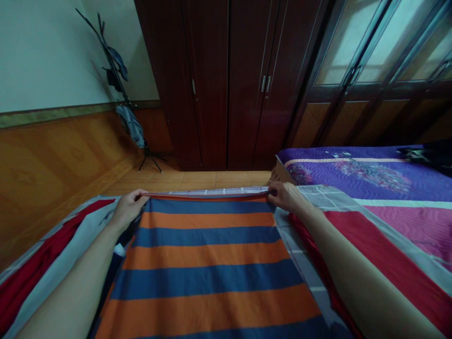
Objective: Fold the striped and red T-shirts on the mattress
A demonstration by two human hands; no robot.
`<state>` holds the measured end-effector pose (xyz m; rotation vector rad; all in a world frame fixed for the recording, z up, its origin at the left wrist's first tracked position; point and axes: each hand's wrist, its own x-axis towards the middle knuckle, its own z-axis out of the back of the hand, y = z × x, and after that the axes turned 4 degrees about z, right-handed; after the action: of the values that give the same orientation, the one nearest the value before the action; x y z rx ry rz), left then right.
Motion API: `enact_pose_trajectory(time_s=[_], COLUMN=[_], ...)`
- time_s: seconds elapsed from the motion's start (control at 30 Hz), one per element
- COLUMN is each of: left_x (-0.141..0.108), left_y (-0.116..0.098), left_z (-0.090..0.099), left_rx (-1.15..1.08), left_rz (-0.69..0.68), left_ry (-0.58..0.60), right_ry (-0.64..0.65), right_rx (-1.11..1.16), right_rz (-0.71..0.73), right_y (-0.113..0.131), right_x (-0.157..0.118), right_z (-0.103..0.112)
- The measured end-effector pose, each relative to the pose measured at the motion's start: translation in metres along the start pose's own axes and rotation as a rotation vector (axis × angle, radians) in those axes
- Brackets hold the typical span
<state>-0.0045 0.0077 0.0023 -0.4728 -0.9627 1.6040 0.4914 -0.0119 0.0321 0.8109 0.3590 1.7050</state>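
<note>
An orange and blue striped cloth (212, 254), perhaps a garment, stretches from its far edge down to the bottom of the head view. My left hand (132, 205) pinches its far left corner. At the far right corner, my right hand (284, 195) is closed on the same edge. Between the two hands that edge is pulled straight, with a narrow fold along it. Red cloth (374, 245) lies by my right forearm. To the left of my left arm are a light grey cloth (70, 254) and another red cloth (38, 263). Dark fabric partly shows under my left wrist.
A pale checked sheet (326, 195) lies beneath the cloths. A bed with a purple floral cover (353, 172) stands at right, with a dark item on it. Beyond are a dark red wardrobe (229, 94), a coat stand (118, 80) and glazed wooden doors (353, 56).
</note>
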Motion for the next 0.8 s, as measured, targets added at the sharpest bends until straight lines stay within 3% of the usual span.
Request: enact_pose_trajectory(time_s=[0.1,0.2,0.37,0.57,0.7,0.8], left_x=[0.002,0.0,-0.004,-0.002,0.001,0.002], left_y=[0.003,0.006,0.007,0.012,0.017,0.018], left_z=[-0.011,-0.019,-0.024,-0.02,-0.017,-0.015], left_rx=[0.067,0.33,0.62,0.664,0.709,0.698], left_rz=[-0.078,-0.106,-0.204,-0.109,-0.029,-0.006], left_ry=[0.021,0.022,0.075,-0.013,-0.035,-0.039], right_ry=[-0.089,-0.078,-0.054,-0.007,-0.045,0.002], right_rx=[-0.192,-0.382,-0.347,-0.259,-0.312,-0.355], right_rz=[0.056,0.107,0.082,0.008,-0.093,-0.115], right_y=[-0.002,-0.007,-0.019,-0.023,-0.028,-0.029], right_x=[0.0,-0.002,0.0,0.008,0.007,0.004], right_z=[-0.002,-0.011,-0.031,-0.029,-0.024,-0.028])
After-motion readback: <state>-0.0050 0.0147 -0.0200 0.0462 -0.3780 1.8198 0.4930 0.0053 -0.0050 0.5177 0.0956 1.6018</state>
